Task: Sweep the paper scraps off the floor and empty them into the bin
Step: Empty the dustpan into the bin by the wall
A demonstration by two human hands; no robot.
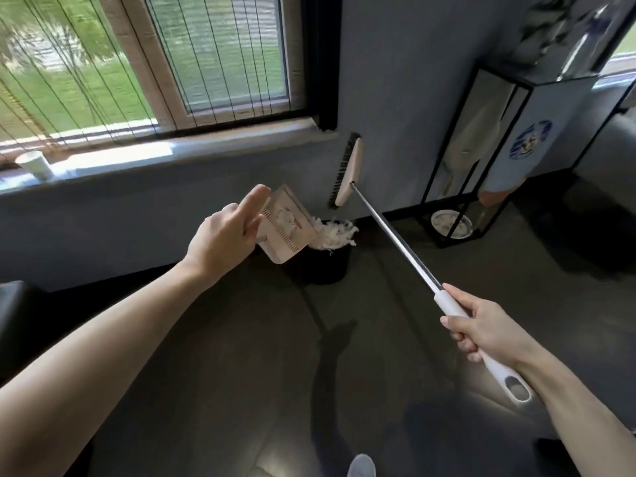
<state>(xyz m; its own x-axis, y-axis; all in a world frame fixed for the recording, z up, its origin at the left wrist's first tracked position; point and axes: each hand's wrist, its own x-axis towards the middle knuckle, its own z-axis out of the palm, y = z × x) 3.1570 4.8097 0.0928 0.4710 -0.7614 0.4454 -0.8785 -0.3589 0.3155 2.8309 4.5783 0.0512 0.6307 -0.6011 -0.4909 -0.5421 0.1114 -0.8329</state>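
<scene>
The dustpan [287, 228] looks light and stiff; the left hand [223, 235] holds its handle, lower fingers seemingly curled. Fluffy paper scraps [332, 234] may blow easily. The right hand [481, 328] has its fingers clamped on the broom [395, 235].

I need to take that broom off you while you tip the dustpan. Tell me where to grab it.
Grip the broom by its bare metal shaft, between the brush head and the white sleeve the right hand holds. Come from its right: the thin round shaft slants upward, and the dustpan and bin crowd its left.
</scene>
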